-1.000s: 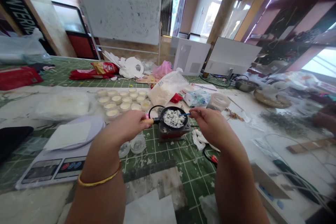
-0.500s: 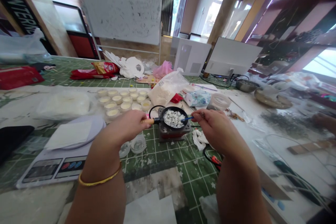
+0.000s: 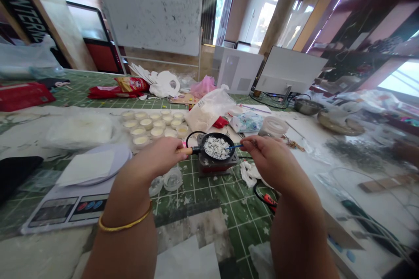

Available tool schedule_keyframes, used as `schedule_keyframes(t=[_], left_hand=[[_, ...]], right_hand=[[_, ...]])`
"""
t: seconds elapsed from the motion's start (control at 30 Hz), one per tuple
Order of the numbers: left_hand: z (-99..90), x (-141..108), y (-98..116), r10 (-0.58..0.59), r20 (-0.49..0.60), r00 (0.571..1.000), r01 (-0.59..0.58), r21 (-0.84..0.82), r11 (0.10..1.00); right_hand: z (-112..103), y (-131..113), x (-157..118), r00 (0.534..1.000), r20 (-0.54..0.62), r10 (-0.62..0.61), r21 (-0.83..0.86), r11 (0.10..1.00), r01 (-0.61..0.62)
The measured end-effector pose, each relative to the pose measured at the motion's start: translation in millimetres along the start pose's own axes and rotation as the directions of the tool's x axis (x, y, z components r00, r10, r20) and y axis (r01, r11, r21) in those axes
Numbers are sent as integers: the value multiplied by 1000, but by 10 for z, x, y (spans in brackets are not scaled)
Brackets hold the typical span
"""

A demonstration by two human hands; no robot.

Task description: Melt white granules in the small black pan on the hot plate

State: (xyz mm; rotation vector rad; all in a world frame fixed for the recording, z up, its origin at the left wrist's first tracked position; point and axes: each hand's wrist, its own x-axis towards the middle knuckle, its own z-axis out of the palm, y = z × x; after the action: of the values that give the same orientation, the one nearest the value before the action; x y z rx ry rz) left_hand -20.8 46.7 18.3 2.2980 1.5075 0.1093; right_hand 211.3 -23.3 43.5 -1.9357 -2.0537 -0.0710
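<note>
A small black pan (image 3: 231, 153) sits on a small dark hot plate (image 3: 214, 167) near the middle of the green mat. White chunks (image 3: 216, 147) lie in the pan. My left hand (image 3: 163, 154) is closed round the pan's wooden handle (image 3: 185, 151), left of the pan. On the right, my right hand (image 3: 262, 150) pinches a thin blue stick (image 3: 236, 146), whose far end reaches into the white chunks.
Several small cups of pale wax-like material (image 3: 157, 131) stand behind my left hand, near a bag of white stuff (image 3: 206, 111). A white scale (image 3: 68, 202) is at left, clear cups (image 3: 172, 178) nearer. Another person's hand (image 3: 406, 152) shows at far right.
The blue stick in my right hand has shifted slightly and its angle is a little flatter. Some white chunks in the pan have moved. My left hand is unchanged.
</note>
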Motion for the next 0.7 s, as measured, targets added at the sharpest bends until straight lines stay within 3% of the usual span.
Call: schedule_keyframes(t=[0.17, 0.3, 0.4, 0.53, 0.7], left_hand=[[-1, 3, -9, -1, 2, 1000, 1, -22, 1000], [-1, 2, -19, 5, 1, 1000, -5, -23, 1000], [3, -8, -23, -2, 5, 1000, 2, -26, 1000], [9, -16, -25, -9, 6, 1000, 9, -21, 1000], [8, 1, -25, 10, -6, 1000, -10, -18, 1000]], right_hand=[[-10, -1, -26, 999, -39, -30, 24, 999, 31], [-14, -6, -36, 998, 3, -69, 18, 997, 69], [-21, -5, -44, 997, -45, -58, 25, 998, 59], [-31, -14, -48, 998, 7, -64, 24, 998, 64], [5, -44, -36, 994, -52, -100, 152, 982, 107]])
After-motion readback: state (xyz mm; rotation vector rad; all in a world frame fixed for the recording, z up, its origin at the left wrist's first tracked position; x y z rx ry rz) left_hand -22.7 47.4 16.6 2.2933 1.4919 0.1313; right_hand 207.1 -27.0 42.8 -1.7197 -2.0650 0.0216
